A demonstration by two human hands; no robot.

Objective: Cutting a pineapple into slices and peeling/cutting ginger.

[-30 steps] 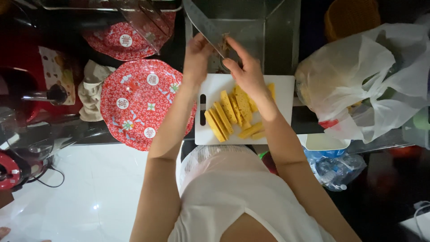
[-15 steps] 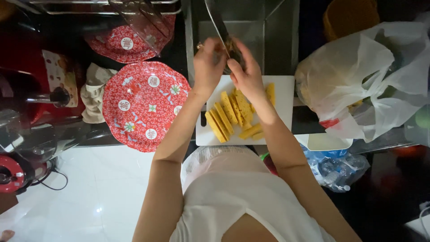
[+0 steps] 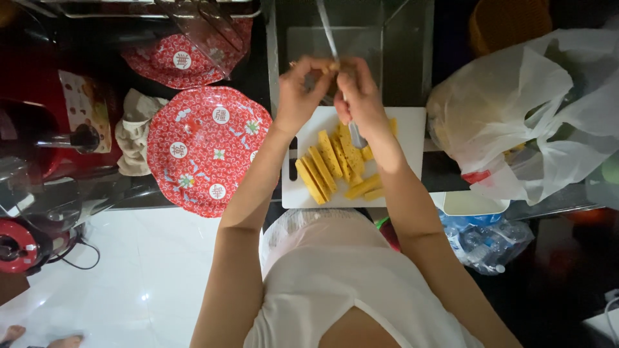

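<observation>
A white cutting board [image 3: 406, 122] carries several yellow slices [image 3: 325, 161] laid in a fan. My right hand [image 3: 358, 96] grips a knife, whose blade [image 3: 325, 26] points away from me over the metal sink [image 3: 387, 45]. My left hand [image 3: 303, 93] is raised beside the right one. Its fingertips pinch the blade where a small yellow scrap [image 3: 333, 66] clings. Both hands hover over the board's far edge, above the slices.
Left of the board lies a large red patterned plate [image 3: 206, 151], with a second one [image 3: 184, 61] behind it and a crumpled cloth [image 3: 132, 132] beside it. White plastic bags [image 3: 529, 116] bulge at the right. A red appliance [image 3: 39, 138] stands far left.
The knife blade swung from leaning left to almost straight away from me. Both hands drew together at the board's far edge, and my left fingers closed on the blade.
</observation>
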